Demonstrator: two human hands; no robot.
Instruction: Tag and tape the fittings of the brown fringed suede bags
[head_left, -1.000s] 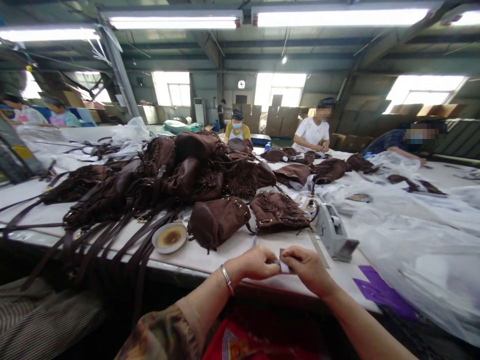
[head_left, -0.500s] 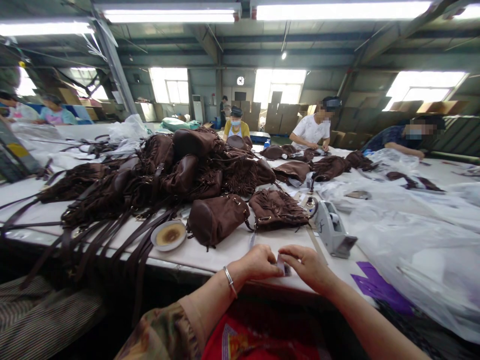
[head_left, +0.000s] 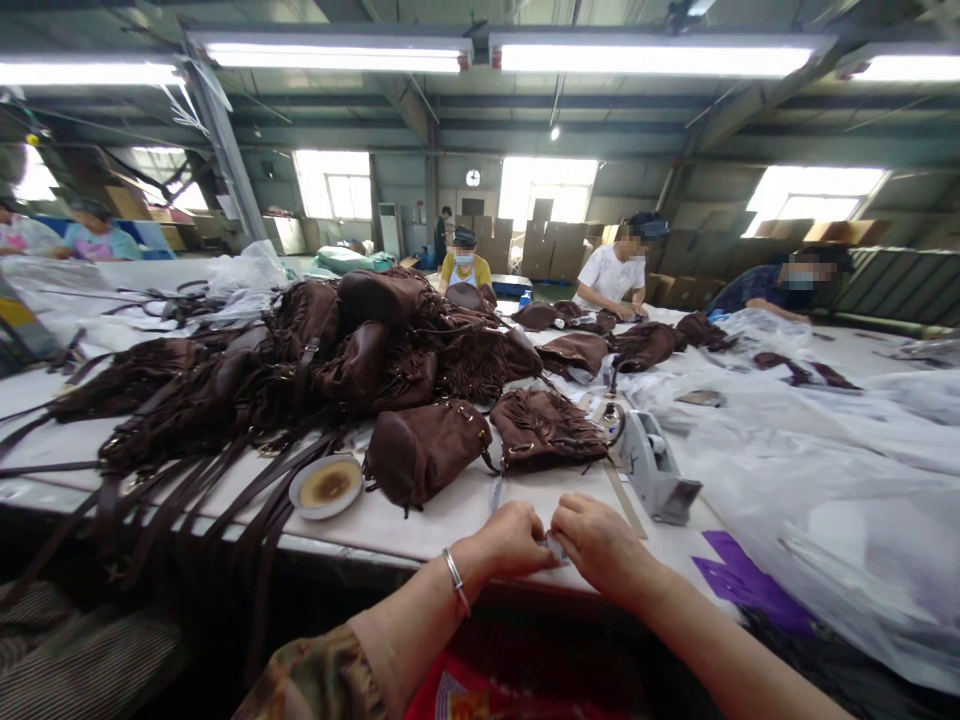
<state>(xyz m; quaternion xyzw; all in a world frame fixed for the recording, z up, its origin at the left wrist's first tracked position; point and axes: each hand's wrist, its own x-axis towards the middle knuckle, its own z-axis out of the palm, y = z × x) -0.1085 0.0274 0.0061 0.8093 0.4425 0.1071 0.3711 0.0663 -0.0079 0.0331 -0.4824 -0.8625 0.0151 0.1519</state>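
Close together at the table's front edge, my left hand and my right hand both pinch a small whitish piece. Fingers cover most of it, so its kind cannot be made out. Just beyond my hands lie two brown bags: a rounded drawstring bag on its side and a fringed bag beside it. A narrow clear strip lies on the table between my left hand and the bags.
A heap of brown fringed bags covers the left, straps hanging over the edge. A dish of brownish paste stands near it. To the right are a grey tape dispenser, purple sheet and clear plastic bags. Co-workers sit across the table.
My right hand's fingers have closed in on the small whitish piece, and less of it shows between my hands. The view has tilted slightly upward.
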